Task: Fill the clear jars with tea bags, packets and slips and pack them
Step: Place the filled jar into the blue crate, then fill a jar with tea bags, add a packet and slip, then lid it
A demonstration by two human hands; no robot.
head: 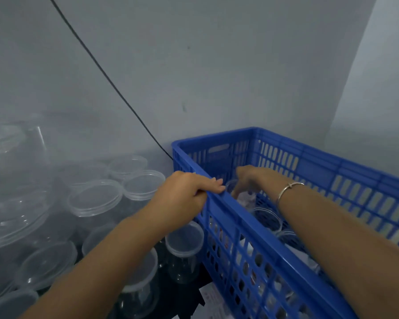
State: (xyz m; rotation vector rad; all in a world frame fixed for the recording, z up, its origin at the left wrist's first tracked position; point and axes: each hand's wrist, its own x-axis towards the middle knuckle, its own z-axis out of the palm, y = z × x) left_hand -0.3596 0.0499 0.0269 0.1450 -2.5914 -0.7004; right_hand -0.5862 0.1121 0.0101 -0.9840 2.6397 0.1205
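Left hand (189, 187): at the centre of the view, fingers clenched over the near rim of the blue crate (320, 164).
Right hand (249, 180): at 3 o'clock from the left hand, inside the crate, fingers curled down round the top of a clear jar (232, 186) holding something white. The rim hides part of the grip.
Empty jars (95, 199): lidless, crowded outside the crate at 8 o'clock.
Risk: the jar is probably slick and may slip or tip among its neighbours. Leaning on the rim could tilt the crate onto the empty jars.

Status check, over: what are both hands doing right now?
Left hand grips the blue crate by its rim. Right hand inside crate, at a clear jar; grip unclear. Empty jars wait alongside.
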